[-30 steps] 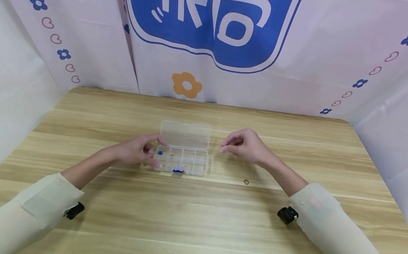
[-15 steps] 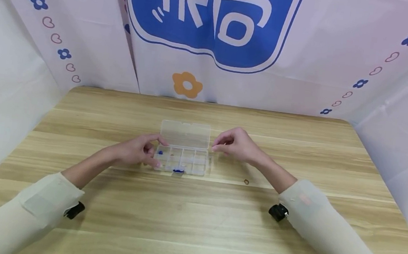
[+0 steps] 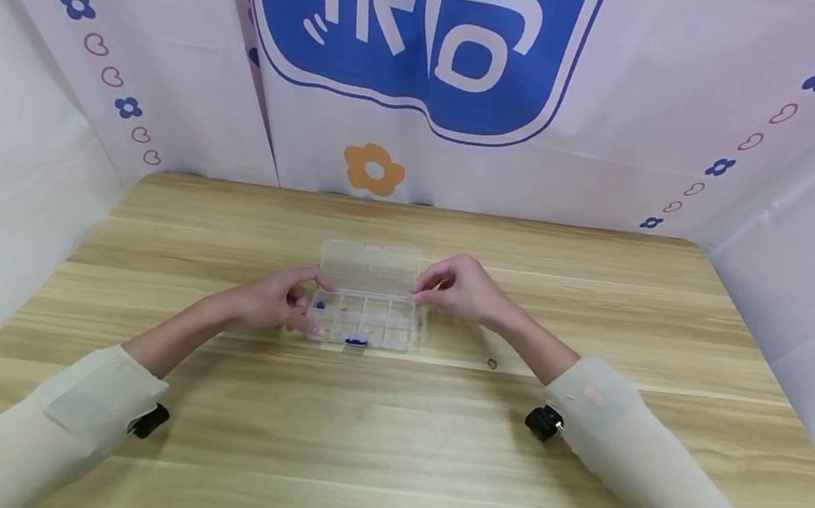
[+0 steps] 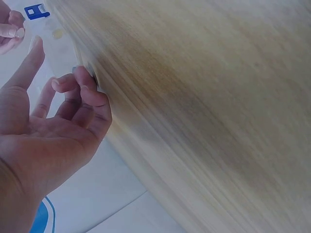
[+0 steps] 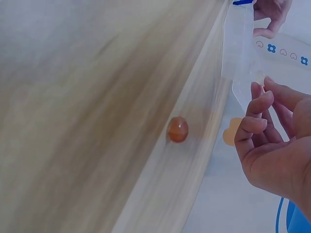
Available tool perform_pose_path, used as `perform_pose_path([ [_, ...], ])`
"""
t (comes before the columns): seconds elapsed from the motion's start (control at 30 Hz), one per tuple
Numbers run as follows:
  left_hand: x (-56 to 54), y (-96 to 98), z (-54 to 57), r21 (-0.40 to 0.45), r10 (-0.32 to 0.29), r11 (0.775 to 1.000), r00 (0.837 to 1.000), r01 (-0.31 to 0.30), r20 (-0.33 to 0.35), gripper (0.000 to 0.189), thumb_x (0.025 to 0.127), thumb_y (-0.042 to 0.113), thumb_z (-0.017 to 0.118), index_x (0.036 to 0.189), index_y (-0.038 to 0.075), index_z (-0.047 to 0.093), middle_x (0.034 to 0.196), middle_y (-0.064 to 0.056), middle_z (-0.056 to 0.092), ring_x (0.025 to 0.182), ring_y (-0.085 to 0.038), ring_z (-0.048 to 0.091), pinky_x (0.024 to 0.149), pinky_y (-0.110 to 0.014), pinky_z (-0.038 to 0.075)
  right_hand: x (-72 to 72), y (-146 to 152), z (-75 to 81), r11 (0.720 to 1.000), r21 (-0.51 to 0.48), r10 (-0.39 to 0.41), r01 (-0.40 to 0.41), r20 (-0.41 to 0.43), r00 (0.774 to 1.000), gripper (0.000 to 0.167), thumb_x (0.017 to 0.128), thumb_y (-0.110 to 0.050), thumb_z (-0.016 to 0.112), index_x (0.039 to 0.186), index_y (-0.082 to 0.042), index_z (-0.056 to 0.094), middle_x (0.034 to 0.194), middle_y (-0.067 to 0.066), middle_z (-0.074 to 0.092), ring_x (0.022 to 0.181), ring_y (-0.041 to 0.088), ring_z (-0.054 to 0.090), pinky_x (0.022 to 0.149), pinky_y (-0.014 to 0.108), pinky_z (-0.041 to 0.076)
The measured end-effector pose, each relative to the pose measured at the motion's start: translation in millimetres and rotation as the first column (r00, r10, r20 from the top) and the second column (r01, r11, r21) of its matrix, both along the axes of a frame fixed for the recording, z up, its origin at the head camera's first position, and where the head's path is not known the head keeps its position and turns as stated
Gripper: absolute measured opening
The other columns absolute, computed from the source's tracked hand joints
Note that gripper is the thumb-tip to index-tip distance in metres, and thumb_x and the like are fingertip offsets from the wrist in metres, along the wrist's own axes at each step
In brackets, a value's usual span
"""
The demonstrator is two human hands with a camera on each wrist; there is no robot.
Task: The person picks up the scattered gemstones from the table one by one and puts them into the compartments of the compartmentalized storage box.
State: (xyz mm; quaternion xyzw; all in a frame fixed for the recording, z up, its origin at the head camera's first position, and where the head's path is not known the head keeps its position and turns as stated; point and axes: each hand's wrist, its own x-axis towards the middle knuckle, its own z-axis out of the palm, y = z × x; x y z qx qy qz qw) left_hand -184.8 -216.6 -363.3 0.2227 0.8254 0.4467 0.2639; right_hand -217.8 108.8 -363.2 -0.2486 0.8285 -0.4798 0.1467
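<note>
A clear plastic compartment box (image 3: 375, 307) lies open on the table, its lid (image 3: 370, 269) tipped back. My left hand (image 3: 272, 301) grips its left end, forefinger at the back corner and thumb at the front corner. My right hand (image 3: 465, 292) is at the box's back right corner, thumb and forefinger pinching a small clear round bead (image 5: 260, 76). A blue bead (image 3: 320, 305) sits in the back left compartment. A blue latch (image 3: 356, 341) marks the front edge. One small amber ring-like piece (image 3: 491, 363) lies right of the box, glossy and round in the right wrist view.
The wooden table (image 3: 387, 436) extends to a printed white backdrop (image 3: 584, 165) behind the box. White sheets (image 3: 25, 101) close in the left and right sides. A black wrist camera (image 3: 543, 423) hangs under the right sleeve.
My right hand has moved left, from beside the box to its back right corner, still pinching the small bead. My left hand, the box and the amber piece have stayed put.
</note>
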Motion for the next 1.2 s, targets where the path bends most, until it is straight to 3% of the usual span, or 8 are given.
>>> perform_pose_path([
  [0.37,-0.9,0.6,0.8,0.002,-0.002,1.000,1.000,0.002,0.006,0.062,0.091,0.003,0.078,0.142,-0.008,0.044,0.071,-0.002,0.047,0.061,-0.009,0.040,0.057,-0.023,0.037,-2.8,-6.1,-2.7,1.000,0.007,0.014,-0.014,0.003,1.000,0.007,0.092,0.000,0.076,0.097,0.004,0.078,0.100,0.012,0.077,0.081,0.014,0.068,0.069,0.024,0.053],
  [0.73,-0.7,1.8,1.6,0.005,-0.005,1.000,1.000,0.005,0.012,0.062,0.092,0.004,0.077,0.143,-0.007,0.044,0.071,-0.003,0.047,0.060,-0.010,0.039,0.057,-0.024,0.037,-0.5,-1.3,-0.1,1.000,0.012,0.006,-0.006,-0.023,1.000,0.010,0.090,-0.001,0.078,0.100,0.003,0.078,0.100,0.010,0.076,0.090,0.018,0.067,0.080,0.030,0.056],
  [1.2,0.1,0.5,1.1,-0.002,-0.006,1.000,1.000,0.006,0.014,0.061,0.093,0.006,0.077,0.142,-0.008,0.044,0.070,-0.002,0.045,0.060,-0.010,0.037,0.058,-0.025,0.037,6.4,32.3,-0.4,0.999,0.040,-0.010,0.011,-0.015,1.000,0.010,0.091,-0.003,0.076,0.099,0.003,0.076,0.100,0.010,0.074,0.089,0.019,0.064,0.079,0.028,0.055],
])
